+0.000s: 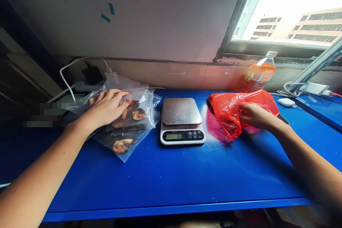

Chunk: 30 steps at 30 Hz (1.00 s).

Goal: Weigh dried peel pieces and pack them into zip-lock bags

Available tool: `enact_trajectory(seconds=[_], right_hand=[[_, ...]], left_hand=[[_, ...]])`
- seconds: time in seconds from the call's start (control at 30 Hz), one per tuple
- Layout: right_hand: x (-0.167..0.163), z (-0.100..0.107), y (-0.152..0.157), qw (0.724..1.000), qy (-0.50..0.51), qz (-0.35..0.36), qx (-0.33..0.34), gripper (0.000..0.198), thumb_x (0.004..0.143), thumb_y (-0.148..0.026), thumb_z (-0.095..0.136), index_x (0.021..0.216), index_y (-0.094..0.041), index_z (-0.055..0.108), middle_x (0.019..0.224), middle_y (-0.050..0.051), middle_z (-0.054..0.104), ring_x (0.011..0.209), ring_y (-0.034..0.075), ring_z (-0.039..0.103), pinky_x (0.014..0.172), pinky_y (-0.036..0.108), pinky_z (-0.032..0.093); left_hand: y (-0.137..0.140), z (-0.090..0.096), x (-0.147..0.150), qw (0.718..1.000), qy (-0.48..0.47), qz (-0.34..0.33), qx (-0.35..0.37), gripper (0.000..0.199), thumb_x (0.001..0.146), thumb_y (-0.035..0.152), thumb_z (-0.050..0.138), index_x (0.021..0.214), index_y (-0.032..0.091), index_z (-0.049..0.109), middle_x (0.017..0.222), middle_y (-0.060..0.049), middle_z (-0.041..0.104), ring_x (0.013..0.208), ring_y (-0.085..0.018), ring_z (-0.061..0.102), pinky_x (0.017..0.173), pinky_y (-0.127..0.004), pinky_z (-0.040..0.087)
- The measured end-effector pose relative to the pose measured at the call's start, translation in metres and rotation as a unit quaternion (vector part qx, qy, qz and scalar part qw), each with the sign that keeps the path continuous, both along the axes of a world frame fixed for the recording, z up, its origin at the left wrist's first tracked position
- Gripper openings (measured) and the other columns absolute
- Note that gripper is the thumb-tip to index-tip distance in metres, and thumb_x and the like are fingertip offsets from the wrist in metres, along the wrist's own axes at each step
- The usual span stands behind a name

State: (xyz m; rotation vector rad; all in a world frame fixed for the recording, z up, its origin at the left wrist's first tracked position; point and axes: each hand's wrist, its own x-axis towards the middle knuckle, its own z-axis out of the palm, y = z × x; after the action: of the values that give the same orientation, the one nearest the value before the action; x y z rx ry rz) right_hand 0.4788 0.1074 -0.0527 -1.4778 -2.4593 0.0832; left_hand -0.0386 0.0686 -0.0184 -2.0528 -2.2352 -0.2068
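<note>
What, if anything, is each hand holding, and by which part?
The left hand rests on the clear bags, no hold visible. The right hand is at the red bag, fingers hidden; its grip cannot be told.

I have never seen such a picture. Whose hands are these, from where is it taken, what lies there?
There is no machine: a camera worn on the head shows one person's two bare hands. The left hand rests on clear plastic zip bags of brown slices. The right hand is at a red plastic bag, its fingers mostly hidden. On the blue table between them: a white scale with a square metal plate. Behind the red bag stands a clear bottle of orange drink.
</note>
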Motion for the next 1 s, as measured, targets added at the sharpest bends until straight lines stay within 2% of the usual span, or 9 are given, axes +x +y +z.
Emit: enact_trajectory(seconds=[0.4, 0.6, 0.83, 1.0], right_hand=[[-0.0019, 0.0024, -0.0020, 1.000, 0.001, 0.002, 0.004, 0.020, 0.080, -0.032, 0.049, 0.064, -0.020, 0.047, 0.063, 0.003, 0.059, 0.056, 0.014, 0.044, 0.053, 0.026, 0.034], [-0.0008, 0.0042, -0.0022, 1.000, -0.001, -0.003, 0.007, 0.021, 0.079, -0.032, 0.046, 0.061, -0.021, 0.043, 0.059, 0.003, 0.055, 0.054, 0.013, 0.041, 0.052, 0.027, 0.032], [-0.0011, 0.0043, -0.0025, 1.000, -0.007, -0.007, 0.001, 0.020, 0.077, -0.033, 0.047, 0.062, -0.022, 0.042, 0.060, 0.003, 0.055, 0.055, 0.013, 0.041, 0.052, 0.027, 0.032], [-0.0032, 0.0050, -0.0034, 1.000, -0.009, -0.012, -0.001, 0.019, 0.078, -0.032, 0.046, 0.062, -0.021, 0.042, 0.061, 0.003, 0.056, 0.055, 0.013, 0.042, 0.053, 0.027, 0.033]], left_hand=[[-0.0013, 0.0019, 0.0036, 1.000, -0.013, 0.005, 0.001, 0.053, 0.098, 0.055, 0.024, 0.140, 0.031, 0.048, 0.151, -0.007, 0.040, 0.140, -0.037, 0.034, 0.115, -0.060, 0.023], [-0.0018, 0.0030, 0.0059, 0.999, -0.026, 0.014, 0.021, 0.053, 0.098, 0.054, 0.026, 0.140, 0.028, 0.048, 0.150, -0.009, 0.039, 0.143, -0.033, 0.032, 0.119, -0.055, 0.020], [-0.0020, 0.0030, 0.0071, 0.999, -0.022, 0.018, 0.018, 0.054, 0.098, 0.054, 0.027, 0.141, 0.028, 0.048, 0.151, -0.010, 0.039, 0.141, -0.037, 0.032, 0.115, -0.060, 0.022], [-0.0015, 0.0024, 0.0072, 1.000, -0.016, 0.013, 0.014, 0.053, 0.098, 0.053, 0.028, 0.140, 0.028, 0.049, 0.150, -0.009, 0.040, 0.141, -0.037, 0.032, 0.116, -0.058, 0.021]])
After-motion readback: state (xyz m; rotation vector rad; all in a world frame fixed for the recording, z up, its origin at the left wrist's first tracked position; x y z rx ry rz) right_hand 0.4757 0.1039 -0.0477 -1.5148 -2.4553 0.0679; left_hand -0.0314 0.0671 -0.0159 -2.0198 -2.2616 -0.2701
